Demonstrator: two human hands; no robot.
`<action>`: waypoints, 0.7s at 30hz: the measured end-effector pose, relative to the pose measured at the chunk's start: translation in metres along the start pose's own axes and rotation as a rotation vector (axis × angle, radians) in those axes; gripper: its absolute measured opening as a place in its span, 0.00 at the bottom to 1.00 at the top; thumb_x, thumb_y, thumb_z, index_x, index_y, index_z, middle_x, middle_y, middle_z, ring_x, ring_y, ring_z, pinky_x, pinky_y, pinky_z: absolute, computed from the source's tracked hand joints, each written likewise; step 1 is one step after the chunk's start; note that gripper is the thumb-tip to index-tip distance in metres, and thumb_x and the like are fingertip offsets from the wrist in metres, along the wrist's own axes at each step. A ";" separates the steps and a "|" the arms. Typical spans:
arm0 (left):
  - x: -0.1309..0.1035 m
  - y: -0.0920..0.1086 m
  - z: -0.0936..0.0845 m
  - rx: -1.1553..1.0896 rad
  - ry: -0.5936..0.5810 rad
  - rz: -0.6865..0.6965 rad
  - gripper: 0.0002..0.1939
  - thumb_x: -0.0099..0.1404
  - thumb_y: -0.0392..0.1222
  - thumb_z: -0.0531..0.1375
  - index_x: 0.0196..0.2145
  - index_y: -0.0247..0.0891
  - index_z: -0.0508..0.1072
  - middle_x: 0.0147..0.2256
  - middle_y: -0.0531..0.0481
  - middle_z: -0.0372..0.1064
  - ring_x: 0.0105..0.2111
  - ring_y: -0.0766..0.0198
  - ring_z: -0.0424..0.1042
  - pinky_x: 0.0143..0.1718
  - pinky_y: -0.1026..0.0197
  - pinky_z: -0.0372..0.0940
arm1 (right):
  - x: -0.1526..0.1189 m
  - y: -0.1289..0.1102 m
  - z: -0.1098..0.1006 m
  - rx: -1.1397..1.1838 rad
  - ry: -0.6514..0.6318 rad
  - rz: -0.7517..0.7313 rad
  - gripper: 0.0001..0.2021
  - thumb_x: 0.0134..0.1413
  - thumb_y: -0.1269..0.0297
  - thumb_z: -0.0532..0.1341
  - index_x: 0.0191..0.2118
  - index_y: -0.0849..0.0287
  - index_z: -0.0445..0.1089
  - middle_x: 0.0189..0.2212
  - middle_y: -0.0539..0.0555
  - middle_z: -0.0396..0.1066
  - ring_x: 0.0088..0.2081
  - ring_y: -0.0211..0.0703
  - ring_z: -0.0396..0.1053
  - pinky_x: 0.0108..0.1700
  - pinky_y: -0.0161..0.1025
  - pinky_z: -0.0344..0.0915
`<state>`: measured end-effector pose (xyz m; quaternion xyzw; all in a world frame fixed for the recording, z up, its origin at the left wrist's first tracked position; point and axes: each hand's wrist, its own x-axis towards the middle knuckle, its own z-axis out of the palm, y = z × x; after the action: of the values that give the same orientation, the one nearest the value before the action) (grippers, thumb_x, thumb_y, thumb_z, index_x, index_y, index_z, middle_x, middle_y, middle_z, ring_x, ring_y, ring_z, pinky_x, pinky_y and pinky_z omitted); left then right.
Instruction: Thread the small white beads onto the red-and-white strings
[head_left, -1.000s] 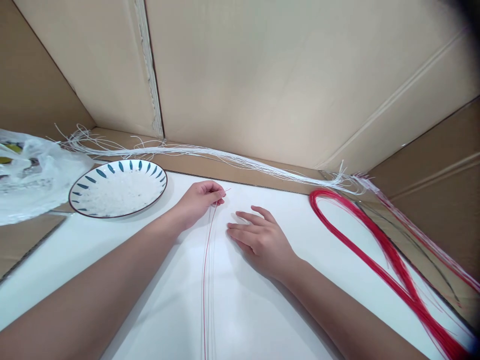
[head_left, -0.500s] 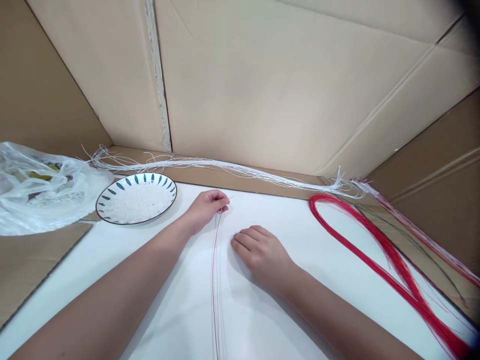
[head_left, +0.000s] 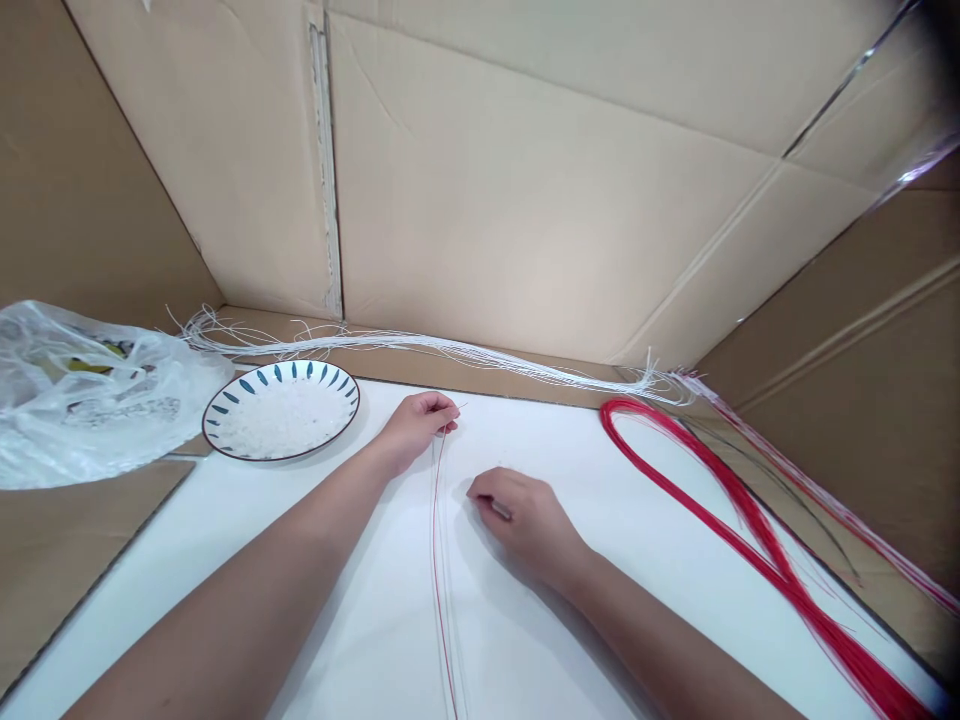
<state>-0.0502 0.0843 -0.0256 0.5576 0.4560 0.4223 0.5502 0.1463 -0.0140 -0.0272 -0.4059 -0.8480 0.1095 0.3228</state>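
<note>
My left hand point(head_left: 421, 430) is closed in a pinch on a thin red thread point(head_left: 435, 560) over the far middle of the white tabletop point(head_left: 360, 620). A short end of the thread pokes out past the fingertips, and the rest runs down towards me along the table. Thin, pale lines lie beside it. To the right and nearer to me, my right hand point(head_left: 525, 515) rests with its fingers curled and thumb and forefinger together. Whatever it may hold is too small to make out. Left of my left hand stands a plate point(head_left: 279, 372) with tiny clear or white pieces in it.
A clear plastic bag point(head_left: 112, 440) sits at the far left. Along the back lies a bundle of white cords point(head_left: 420, 342). On the right, a looped bundle of red threads point(head_left: 847, 655) lies on the table. Cardboard walls point(head_left: 525, 200) close in the back and sides.
My right hand has turned, and its fingers have gone from lying flat on the table to a curled pinch. My left hand keeps its hold on the red thread. The view has shifted slightly.
</note>
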 end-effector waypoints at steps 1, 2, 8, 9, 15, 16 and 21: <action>0.000 0.000 0.000 -0.003 -0.001 0.000 0.14 0.71 0.45 0.62 0.49 0.34 0.74 0.46 0.45 0.74 0.42 0.59 0.76 0.44 0.51 0.74 | 0.001 0.004 -0.004 0.014 0.042 0.048 0.10 0.58 0.77 0.58 0.37 0.57 0.74 0.35 0.53 0.79 0.36 0.41 0.77 0.40 0.37 0.75; 0.000 0.000 0.000 -0.007 -0.002 0.001 0.14 0.71 0.45 0.62 0.49 0.34 0.74 0.46 0.45 0.74 0.42 0.59 0.76 0.44 0.51 0.74 | 0.001 0.008 -0.009 0.024 0.087 0.102 0.08 0.60 0.74 0.58 0.37 0.58 0.74 0.35 0.53 0.79 0.36 0.41 0.78 0.40 0.37 0.75; 0.001 -0.002 -0.001 -0.032 -0.007 -0.001 0.13 0.71 0.45 0.62 0.49 0.34 0.74 0.46 0.45 0.74 0.41 0.59 0.76 0.43 0.52 0.74 | -0.001 0.026 -0.038 0.029 0.108 0.265 0.07 0.62 0.66 0.61 0.36 0.58 0.77 0.34 0.55 0.80 0.33 0.44 0.78 0.35 0.39 0.76; 0.001 -0.002 -0.001 -0.033 -0.007 -0.002 0.13 0.71 0.45 0.62 0.49 0.34 0.74 0.46 0.45 0.74 0.41 0.59 0.76 0.43 0.52 0.74 | -0.002 0.025 -0.039 0.023 0.075 0.259 0.07 0.61 0.66 0.62 0.35 0.57 0.78 0.34 0.55 0.80 0.34 0.45 0.79 0.35 0.39 0.76; 0.000 0.000 0.000 -0.025 -0.001 -0.003 0.13 0.71 0.45 0.62 0.48 0.34 0.74 0.45 0.45 0.75 0.41 0.60 0.76 0.43 0.52 0.74 | -0.001 0.020 -0.031 -0.064 -0.079 0.174 0.10 0.62 0.73 0.60 0.38 0.57 0.81 0.38 0.56 0.81 0.39 0.46 0.80 0.44 0.42 0.76; 0.000 0.000 0.000 -0.022 0.000 -0.004 0.13 0.71 0.45 0.62 0.48 0.34 0.74 0.45 0.45 0.75 0.41 0.59 0.76 0.43 0.52 0.74 | -0.001 0.020 -0.029 -0.082 -0.090 0.164 0.11 0.63 0.74 0.60 0.39 0.58 0.81 0.39 0.56 0.80 0.40 0.47 0.80 0.45 0.42 0.76; -0.001 0.001 -0.001 -0.018 0.000 -0.013 0.13 0.71 0.45 0.62 0.48 0.34 0.74 0.45 0.45 0.75 0.41 0.60 0.76 0.43 0.52 0.74 | 0.002 0.022 -0.023 -0.153 -0.138 0.119 0.13 0.65 0.75 0.58 0.40 0.58 0.81 0.40 0.57 0.79 0.41 0.47 0.78 0.46 0.43 0.75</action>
<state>-0.0510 0.0839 -0.0244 0.5498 0.4559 0.4228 0.5578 0.1735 -0.0002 -0.0188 -0.4707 -0.8483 0.0912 0.2247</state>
